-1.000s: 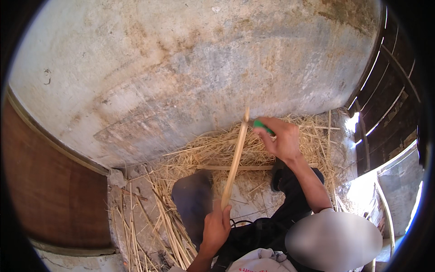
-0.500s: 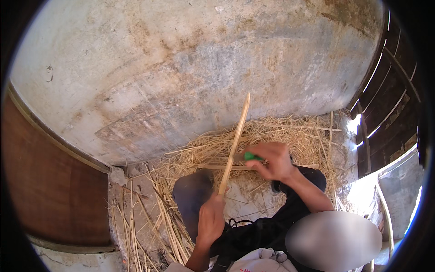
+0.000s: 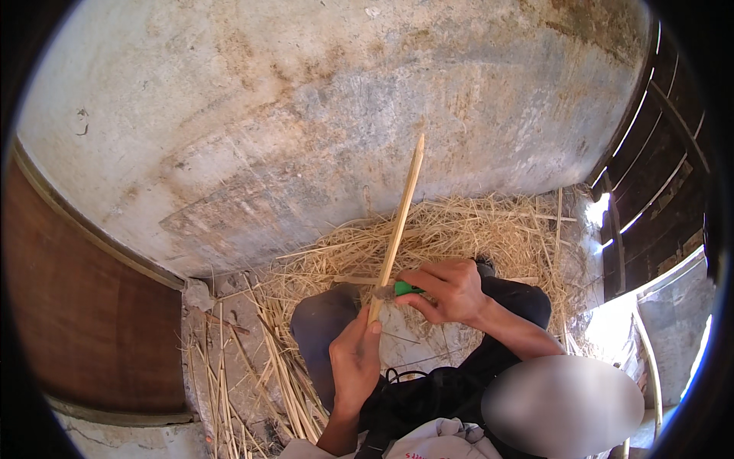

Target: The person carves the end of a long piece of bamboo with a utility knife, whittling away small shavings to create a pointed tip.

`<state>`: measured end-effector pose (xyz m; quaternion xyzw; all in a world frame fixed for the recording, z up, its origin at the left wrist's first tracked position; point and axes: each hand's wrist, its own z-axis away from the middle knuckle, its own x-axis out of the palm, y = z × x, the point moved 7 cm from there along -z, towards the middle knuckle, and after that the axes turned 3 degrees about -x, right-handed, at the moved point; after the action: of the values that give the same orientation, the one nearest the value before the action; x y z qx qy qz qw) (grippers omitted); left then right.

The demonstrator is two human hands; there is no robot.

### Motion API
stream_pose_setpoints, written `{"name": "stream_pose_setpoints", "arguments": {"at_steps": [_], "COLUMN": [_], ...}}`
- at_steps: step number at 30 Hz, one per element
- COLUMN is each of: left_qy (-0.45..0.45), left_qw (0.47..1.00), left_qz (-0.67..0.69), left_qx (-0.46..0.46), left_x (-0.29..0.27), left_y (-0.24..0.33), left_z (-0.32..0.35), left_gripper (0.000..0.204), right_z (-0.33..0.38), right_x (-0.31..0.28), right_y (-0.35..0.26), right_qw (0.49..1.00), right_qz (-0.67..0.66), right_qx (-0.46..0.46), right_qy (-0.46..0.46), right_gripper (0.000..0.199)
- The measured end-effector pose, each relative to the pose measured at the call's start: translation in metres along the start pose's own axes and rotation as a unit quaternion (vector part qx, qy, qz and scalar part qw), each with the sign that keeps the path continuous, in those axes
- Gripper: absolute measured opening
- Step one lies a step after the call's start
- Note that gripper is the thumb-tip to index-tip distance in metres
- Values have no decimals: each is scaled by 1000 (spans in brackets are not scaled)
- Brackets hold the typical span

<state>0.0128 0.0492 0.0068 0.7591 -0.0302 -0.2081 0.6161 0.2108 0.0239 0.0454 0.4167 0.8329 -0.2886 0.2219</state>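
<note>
A long, pale bamboo strip slants up and away, its far end tapering to a point. My left hand is closed around its near end. My right hand grips a knife by its green handle. The short blade lies against the strip just beyond the left hand's fingers; its edge is too small to make out. Both hands are over the gap between my bent knees.
Dry shavings are heaped along the foot of the stained wall. Several long split strips lie left of my legs, near a brown panel. Dark slatted boards stand at the right. A blurred grey oval covers the lower right.
My right hand has drawn the knife nearer to me and leftward along the bamboo strip, close to my left hand. The strip's pointed end sits slightly farther up.
</note>
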Motion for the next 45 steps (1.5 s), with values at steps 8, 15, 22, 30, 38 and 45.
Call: {"name": "stream_pose_setpoints", "arguments": {"at_steps": [8, 15, 22, 30, 38, 45], "left_qy": [7, 11, -6, -18, -58, 5], "left_qw": [1000, 999, 999, 997, 996, 997], "left_qz": [-23, -28, -21, -30, -40, -62], "left_qx": [7, 13, -35, -63, -49, -38], "left_x": [1, -2, -6, -9, -16, -22], "left_y": [-9, -6, -9, -15, -35, -34], "left_z": [7, 9, 14, 28, 59, 30], "left_gripper": [34, 33, 37, 38, 32, 36], "right_z": [-10, -14, -17, -20, -9, 1], "right_x": [-19, -23, -25, -40, -117, -80], "right_y": [16, 20, 20, 48, 150, 116], "right_qw": [998, 996, 995, 989, 890, 948], "right_qz": [54, 82, 93, 98, 176, 14], "right_qx": [30, 22, 16, 71, 394, 298], "right_qy": [22, 30, 42, 84, 144, 111], "right_gripper": [32, 32, 32, 30, 31, 32]}}
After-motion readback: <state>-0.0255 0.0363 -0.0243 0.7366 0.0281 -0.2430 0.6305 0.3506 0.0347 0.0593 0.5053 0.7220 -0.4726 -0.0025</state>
